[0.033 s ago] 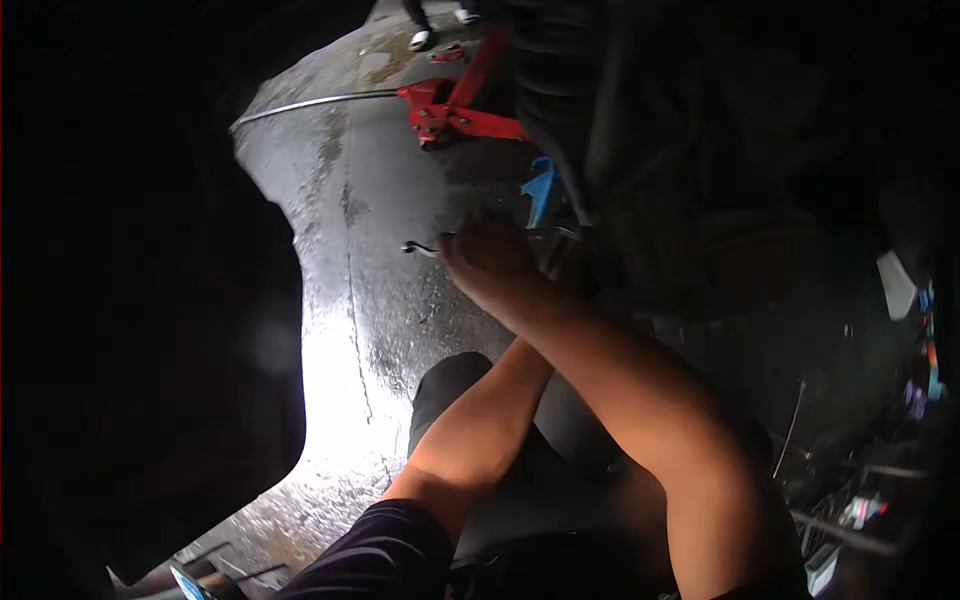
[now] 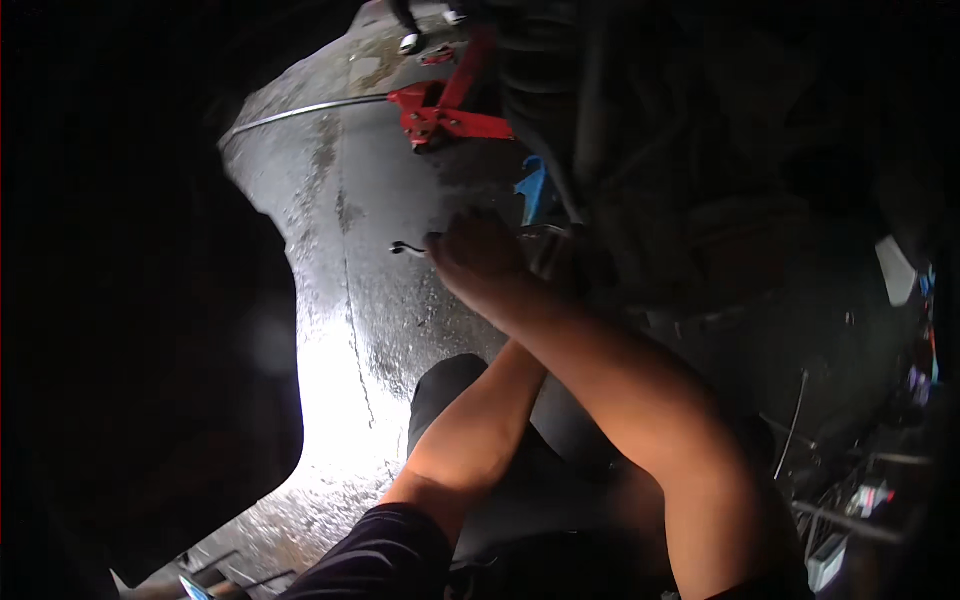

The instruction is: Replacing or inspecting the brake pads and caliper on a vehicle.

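My forearms cross in front of me, the right one over the left. My right hand [image 2: 478, 250] is closed around the shaft of a metal wrench [image 2: 408, 248]. The wrench's ring-shaped end sticks out to the left of my fist, and its other side runs right toward dark vehicle parts [image 2: 640, 230]. Behind the right wrist, my left hand [image 2: 567, 268] reaches up close to where the wrench meets those parts. Shadow and the right arm cover its fingers, so its grip cannot be made out.
On the concrete floor [image 2: 385, 210] ahead stands a red floor jack [image 2: 425, 115] with a long metal handle. A blue stand [image 2: 533, 190] is just beyond my hands. Another person's feet [image 2: 411, 44] show at the far edge. Dark bodywork fills the left side.
The whole view has shifted slightly, so the jack, stand and wrench appear a little farther left. My right hand keeps its hold on the wrench.
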### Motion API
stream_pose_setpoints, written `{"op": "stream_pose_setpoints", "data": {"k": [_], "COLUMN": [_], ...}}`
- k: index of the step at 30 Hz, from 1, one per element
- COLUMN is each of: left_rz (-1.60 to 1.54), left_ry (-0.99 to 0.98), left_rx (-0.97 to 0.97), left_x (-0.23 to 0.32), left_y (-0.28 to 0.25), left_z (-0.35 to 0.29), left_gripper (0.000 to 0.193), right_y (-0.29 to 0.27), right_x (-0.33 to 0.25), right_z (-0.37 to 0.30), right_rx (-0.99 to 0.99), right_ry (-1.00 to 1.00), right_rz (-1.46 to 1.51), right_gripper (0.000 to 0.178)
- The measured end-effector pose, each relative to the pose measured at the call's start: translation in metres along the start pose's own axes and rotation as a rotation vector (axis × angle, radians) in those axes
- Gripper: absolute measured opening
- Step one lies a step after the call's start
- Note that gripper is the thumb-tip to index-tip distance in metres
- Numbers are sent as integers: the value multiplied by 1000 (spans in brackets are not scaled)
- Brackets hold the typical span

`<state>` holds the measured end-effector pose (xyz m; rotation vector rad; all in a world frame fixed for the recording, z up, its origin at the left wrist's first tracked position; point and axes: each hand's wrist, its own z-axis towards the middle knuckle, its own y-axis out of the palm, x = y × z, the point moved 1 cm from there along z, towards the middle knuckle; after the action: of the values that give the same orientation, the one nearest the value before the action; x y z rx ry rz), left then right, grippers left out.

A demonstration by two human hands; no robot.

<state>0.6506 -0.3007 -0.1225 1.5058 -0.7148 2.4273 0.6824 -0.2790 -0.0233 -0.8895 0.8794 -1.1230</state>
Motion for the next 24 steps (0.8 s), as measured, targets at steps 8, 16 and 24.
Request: {"op": "stream_pose_setpoints", "data": {"k": [8,16,24], "left_rz": [-232,-751,1008], "left_ry": [-146,-259,444], "left_rx": [22,-387,-161], "left_x": [-68,21,51], "left_y": [-23,-2,9], "left_z": [16,18,45], "left_gripper": [36,50,69], "right_y": [-38,-201,-186], "right_x": [-19,112,149], "right_z": [-3,-120,-141], "right_rx": [283,822,932], "right_ry": [106,416,421], "right_rz": [215,-141,37], "right_gripper": [12,15,15]}}
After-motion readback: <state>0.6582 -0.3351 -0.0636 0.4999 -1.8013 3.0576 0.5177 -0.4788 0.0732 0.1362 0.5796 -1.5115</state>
